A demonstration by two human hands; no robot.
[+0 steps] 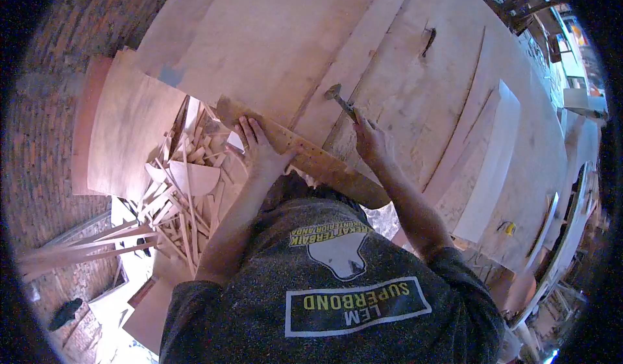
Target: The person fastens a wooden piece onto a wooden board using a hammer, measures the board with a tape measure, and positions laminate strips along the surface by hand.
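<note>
My right hand (372,144) is wrapped round the handle of a hammer (342,101), its metal head pointing up and left over the worktop. Across the front of my body lies a long narrow wooden board (331,169) with one rounded end and small dark marks along it. My left hand (261,150) rests on the board's left part, fingers spread flat and thumb stretched to the right. Whether a nail stands beside the thumb is too small to tell. The hammer head is apart from the board.
Large plywood sheets (259,39) form the worktop. Offcuts (188,195) are heaped at the left, near a leaning panel (130,124) and a brick wall (58,98). A pale strip (490,163) lies at the right, with a small yellow item (508,228) nearby. A dark slot (428,42) marks the sheet.
</note>
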